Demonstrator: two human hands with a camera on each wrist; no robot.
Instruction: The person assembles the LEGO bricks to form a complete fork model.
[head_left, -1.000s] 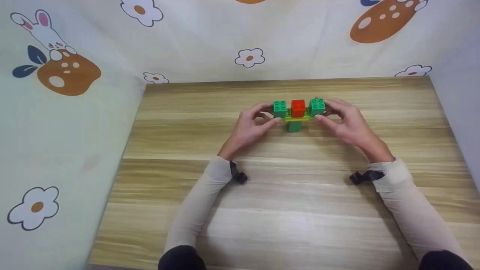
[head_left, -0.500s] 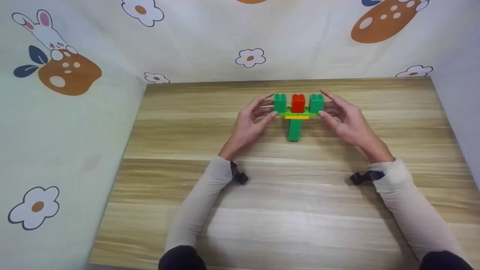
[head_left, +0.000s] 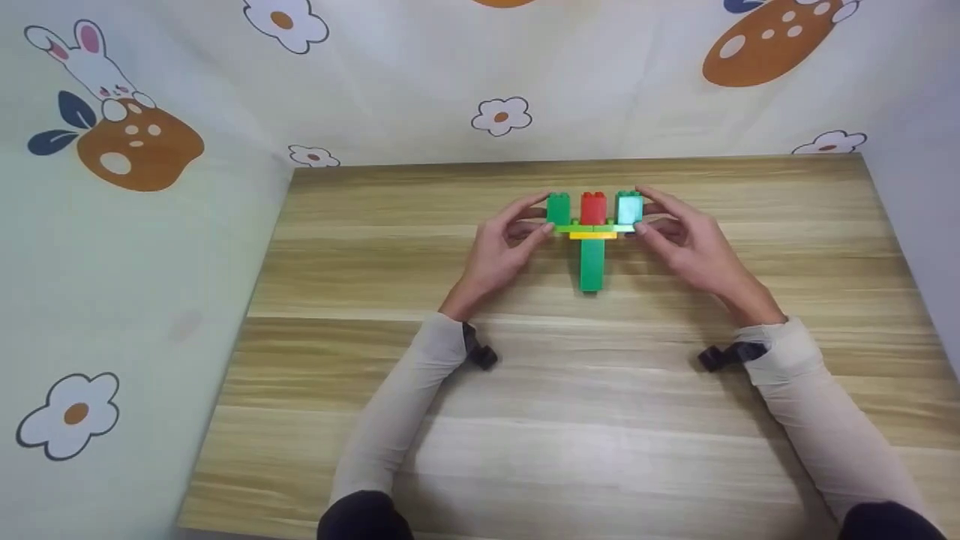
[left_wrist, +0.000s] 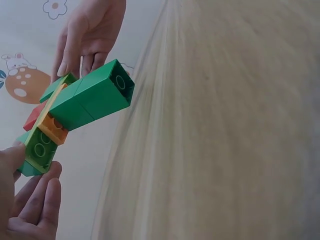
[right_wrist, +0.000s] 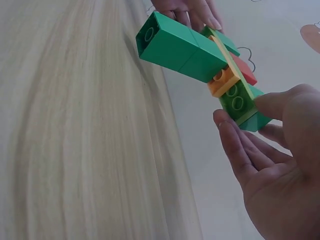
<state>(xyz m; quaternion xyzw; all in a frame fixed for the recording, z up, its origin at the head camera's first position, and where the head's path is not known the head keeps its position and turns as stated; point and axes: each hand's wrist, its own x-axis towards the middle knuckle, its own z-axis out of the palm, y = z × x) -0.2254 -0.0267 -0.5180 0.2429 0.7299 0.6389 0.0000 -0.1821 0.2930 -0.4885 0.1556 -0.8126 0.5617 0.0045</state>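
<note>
Both hands hold one toy building-brick model in the air over the far part of the table. Its stem (head_left: 592, 265) is two green bricks stacked end to end, with a hollow underside visible in both wrist views. A yellow plate (head_left: 593, 235) joins the stem to a light-green crossbar (left_wrist: 41, 147). On the crossbar stand a red brick (head_left: 593, 208) in the middle, a left green brick (head_left: 558, 208) and a right green brick (head_left: 628, 208). My left hand (head_left: 496, 246) pinches the left end between thumb and fingers. My right hand (head_left: 694, 244) pinches the right end likewise.
A wood-grain table (head_left: 570, 420) spreads beneath the hands. Pale wall cloth (head_left: 405, 82) printed with flowers and fruit rises along its back and left edges. A dark wrist camera (head_left: 480, 352) sits at the left cuff, another wrist camera (head_left: 720, 356) at the right.
The model has tilted: the stem's lower end has swung toward the person, so more of its length shows, and the brick tops now face away. Both hands keep their grip at the ends.
</note>
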